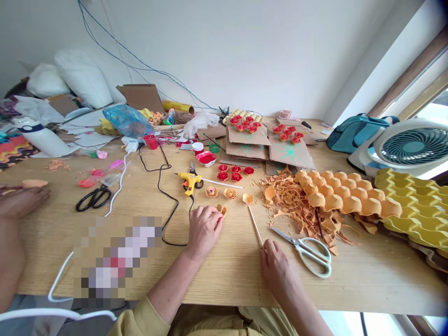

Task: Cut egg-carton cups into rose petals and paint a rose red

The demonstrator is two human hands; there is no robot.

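My left hand (205, 231) is closed at the fingertips round an orange egg-carton flower (223, 210), just above the table; the fingers hide part of it. My right hand (278, 265) grips the near end of a thin wooden stick (255, 225), whose far end points to a single orange carton cup (248, 199). Two unpainted carton roses (212, 192) sit beyond my left hand, with several red-painted roses (235, 173) behind them. Scissors with pale green handles (312, 252) lie open to the right of my right hand.
A yellow glue gun (189, 183) with a black cord lies left of centre. At right are carton scraps (297, 205), an orange egg tray (345, 191), yellow trays (411, 205) and a fan (413, 144). A co-worker's hand (24, 200) rests at far left, near black scissors (93, 198).
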